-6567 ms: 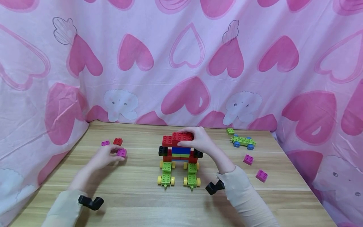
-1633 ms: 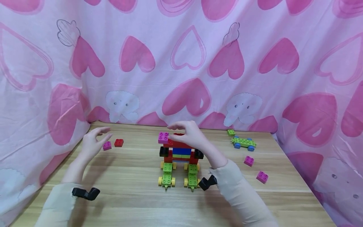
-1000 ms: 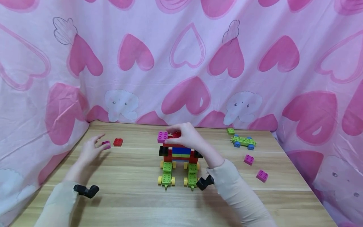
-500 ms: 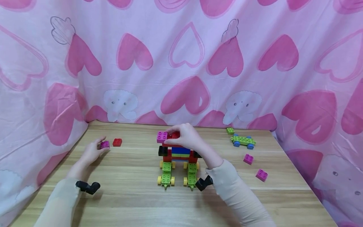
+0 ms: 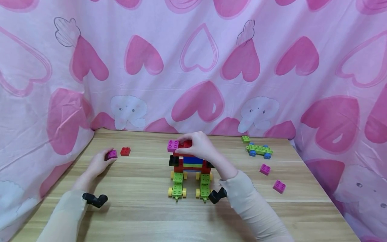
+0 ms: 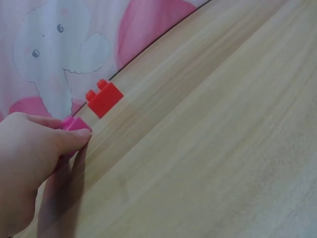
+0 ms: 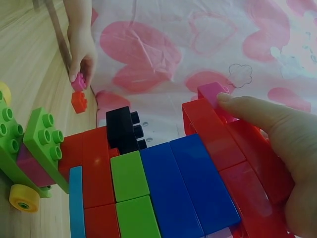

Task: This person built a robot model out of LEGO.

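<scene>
My left hand [image 5: 97,164] pinches a pink toy brick [image 5: 113,154] at the left of the table, finger and thumb on its sides. A red brick [image 5: 125,151] lies just right of it. In the middle stands a toy brick figure [image 5: 193,160] with red, blue, green and black bricks, on two green wheeled bases [image 5: 177,190] with yellow wheels. My right hand [image 5: 198,146] reaches over its top from the right. Finger and thumb tips hold the right end of another pink brick [image 5: 173,146] at the top left; in the right wrist view the thumb touches it.
Toward the back right are a green wheeled base [image 5: 258,150] with blue wheels and a small green brick [image 5: 245,139]. Two pink bricks, one farther back [image 5: 265,169] and one nearer [image 5: 279,186], lie at the right. A pink heart-patterned curtain [image 5: 193,67] encloses the table.
A pink brick from the left now sits on the figure's top. My left hand has gone back left and taken hold of another pink brick. My right hand has shifted left along the top.
</scene>
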The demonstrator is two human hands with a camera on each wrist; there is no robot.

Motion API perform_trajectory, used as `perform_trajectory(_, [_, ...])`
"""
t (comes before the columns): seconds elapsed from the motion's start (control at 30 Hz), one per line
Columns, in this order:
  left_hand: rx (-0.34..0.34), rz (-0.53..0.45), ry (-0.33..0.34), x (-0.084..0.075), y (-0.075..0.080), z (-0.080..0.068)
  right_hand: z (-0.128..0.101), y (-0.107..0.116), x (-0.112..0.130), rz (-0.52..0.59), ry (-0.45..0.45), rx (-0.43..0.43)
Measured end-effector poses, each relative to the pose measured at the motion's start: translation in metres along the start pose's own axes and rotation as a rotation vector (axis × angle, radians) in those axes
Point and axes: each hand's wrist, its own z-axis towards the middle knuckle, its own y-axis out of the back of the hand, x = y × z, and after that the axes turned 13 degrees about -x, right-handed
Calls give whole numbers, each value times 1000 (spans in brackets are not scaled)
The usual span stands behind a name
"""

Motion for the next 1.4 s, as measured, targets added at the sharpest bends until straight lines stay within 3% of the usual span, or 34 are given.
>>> perform_trajectory(0.37, [-45, 5, 23, -2, -1, 0, -1, 0, 0, 1, 1, -12])
perform_trajectory(0.6, [-114, -56, 93, -23, 9, 0, -1, 0, 1, 11, 1, -15])
perform_trajectory(0.87, [-211, -82, -52, -61, 17, 9, -2, 0, 2, 8, 3, -22])
perform_trajectory(1.13, [-293, -126, -203, -122, 21, 14, -3, 0, 1, 0, 12, -21])
perform_trajectory(1.4, [-344, -214, -380, -175, 24, 6, -2, -1, 1, -7, 23, -23])
